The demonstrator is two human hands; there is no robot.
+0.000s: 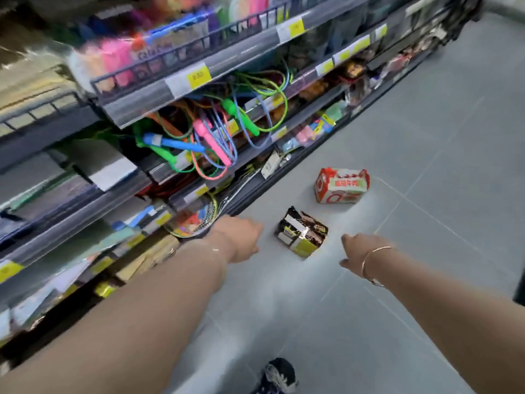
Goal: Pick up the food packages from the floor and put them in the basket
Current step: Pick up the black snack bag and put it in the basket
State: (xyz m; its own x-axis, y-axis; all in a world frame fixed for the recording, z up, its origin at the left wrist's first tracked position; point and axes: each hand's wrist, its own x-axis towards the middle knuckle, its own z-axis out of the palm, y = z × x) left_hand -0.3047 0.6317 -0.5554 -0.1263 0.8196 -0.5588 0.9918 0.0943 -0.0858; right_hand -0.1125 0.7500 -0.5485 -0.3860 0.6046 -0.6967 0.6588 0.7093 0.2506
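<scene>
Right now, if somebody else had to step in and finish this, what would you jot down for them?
Left hand: empty, reaching toward the floor.
Right hand: empty, also reaching down.
The dark package lies on the grey floor between both hands, untouched.
The red and white package lies farther on, near the shelf base.
No basket is in view.
Done: nothing shown.
Left: pick up both packages and put them in the basket.

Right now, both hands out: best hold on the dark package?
Probably from above, one hand on each short end. The dark package is a blocky multipack lying flat on the floor, with the left hand and right hand already flanking it, both empty. Its crinkly wrap likely slips, so squeeze the sides rather than pinch the film.
</scene>
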